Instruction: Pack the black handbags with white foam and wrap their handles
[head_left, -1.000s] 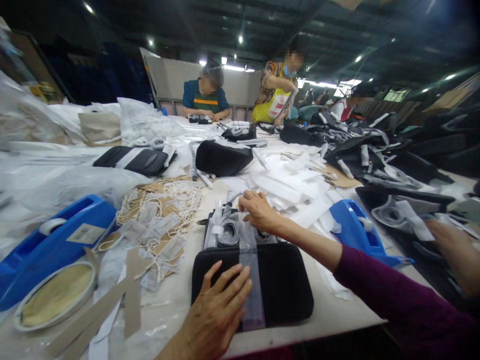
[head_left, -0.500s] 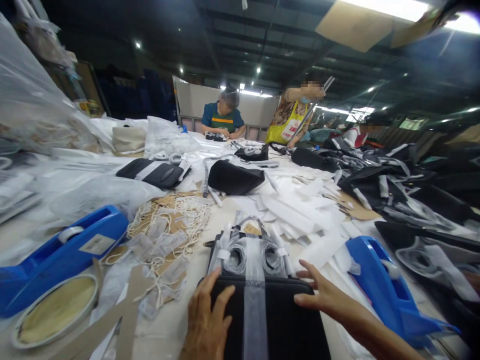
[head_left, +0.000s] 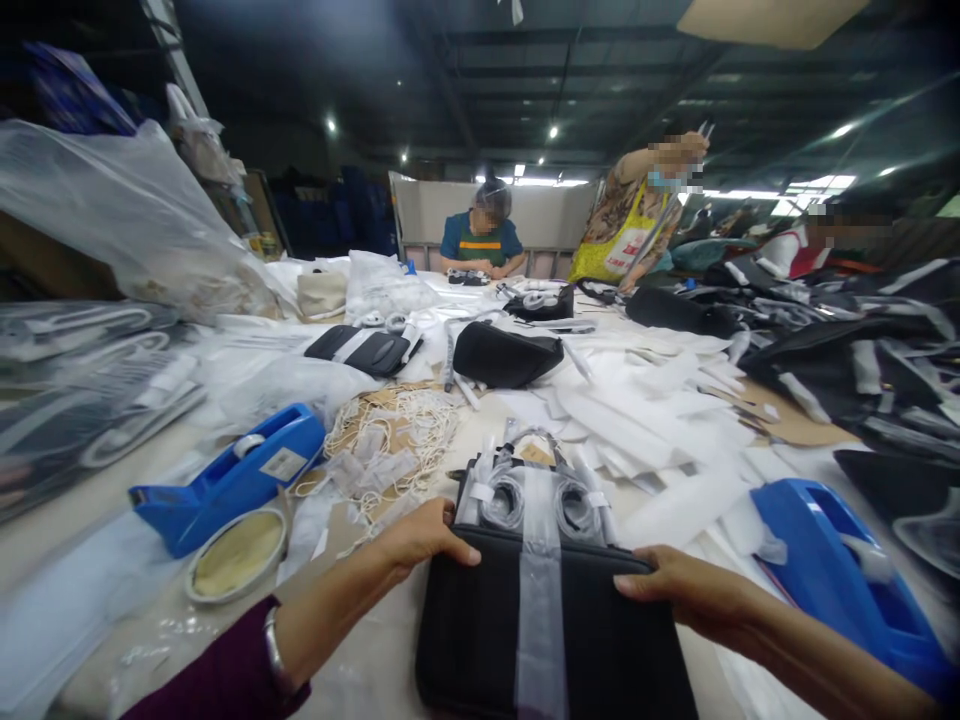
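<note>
In front of me is a black bag [head_left: 472, 620] with a strip of clear plastic [head_left: 538, 600] running down its middle. Coiled, plastic-wrapped handles or straps [head_left: 501, 500] lie at its far end. My left hand [head_left: 427, 535] grips the bag's upper left corner, thumb on top and fingers behind or beneath the edge. On the upper right corner, my right hand [head_left: 660, 578] holds it the same way, its fingers mostly hidden. Left of the bag lies a pile of tags with white strings [head_left: 397, 440].
Blue tape dispensers stand on the left [head_left: 232, 475] and right [head_left: 840, 570]. A round dish [head_left: 236, 555] sits by the left one. White paper sheets [head_left: 630, 420] and black bags [head_left: 506, 355] cover the table beyond. Co-workers [head_left: 480, 240] are across the table.
Both hands have gone from fingers spread over the bag to gripping its two upper corners. The view has swung left, and more of my left forearm and sleeve shows.
</note>
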